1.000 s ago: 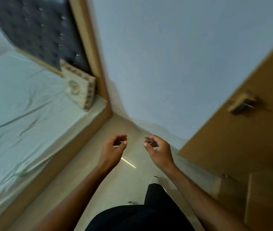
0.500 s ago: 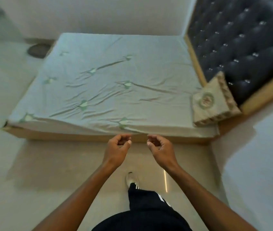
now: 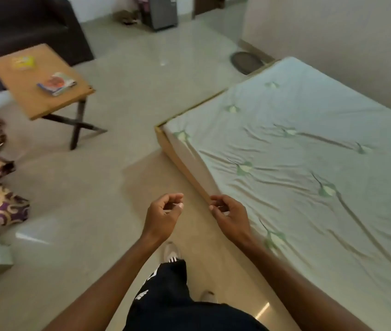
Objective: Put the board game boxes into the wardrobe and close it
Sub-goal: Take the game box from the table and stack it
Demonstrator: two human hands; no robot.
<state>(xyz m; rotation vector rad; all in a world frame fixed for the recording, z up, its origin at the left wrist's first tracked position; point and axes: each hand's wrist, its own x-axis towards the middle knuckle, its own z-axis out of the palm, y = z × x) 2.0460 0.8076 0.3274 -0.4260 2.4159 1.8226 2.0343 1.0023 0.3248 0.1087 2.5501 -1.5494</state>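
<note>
Both hands, the left hand [image 3: 163, 216] and right hand [image 3: 231, 217], hang empty with fingers loosely curled over the floor [image 3: 89, 187], while at ten o'clock two board game boxes, one yellow [image 3: 23, 62] and one blue-edged [image 3: 57, 84], lie apart on the wooden desk [image 3: 39, 101], the bed [image 3: 309, 168] at two o'clock.

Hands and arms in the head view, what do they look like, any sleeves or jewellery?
Both forearms are bare to the frame's edge: no sleeves, watch or bracelets visible. The left hand and right hand show no gloves or visible rings. Below are dark trousers with white stripes.
</note>
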